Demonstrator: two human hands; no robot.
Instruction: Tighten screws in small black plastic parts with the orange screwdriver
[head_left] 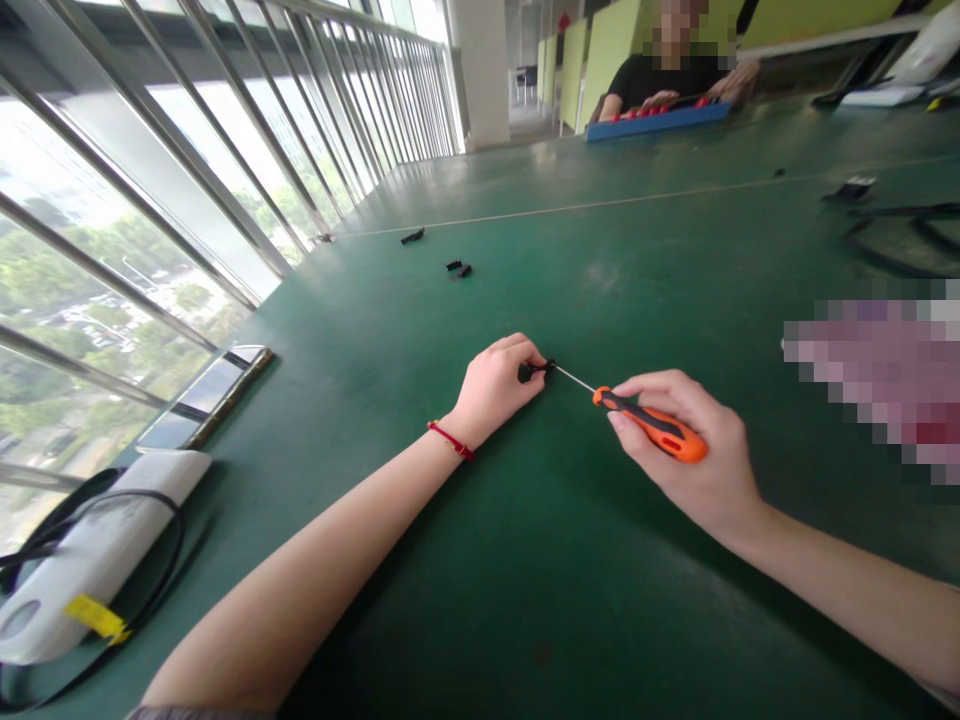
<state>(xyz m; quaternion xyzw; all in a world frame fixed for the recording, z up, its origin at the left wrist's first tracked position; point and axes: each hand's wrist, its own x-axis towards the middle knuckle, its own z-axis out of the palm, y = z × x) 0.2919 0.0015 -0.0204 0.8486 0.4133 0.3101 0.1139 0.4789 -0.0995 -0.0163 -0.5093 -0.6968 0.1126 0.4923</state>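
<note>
Left hand [499, 380]: pinching small black part [527, 373]. Right hand [709, 475]: wrapped round orange screwdriver [654, 427]. Risk, I judge: slipping, should pinch loosen.

From mid-view, can count one screwdriver [660, 430] near four o'clock, one small black part [551, 364] toward three, one black scrap [412, 237] toward eleven, at least two black pieces [465, 271] nearer twelve, one blue tray [660, 124] around one, one red bracelet [451, 440] toward seven.

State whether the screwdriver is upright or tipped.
Tipped: the screwdriver slants in the right hand, its shaft running sideways from the orange handle toward the black part in the left hand.
</note>
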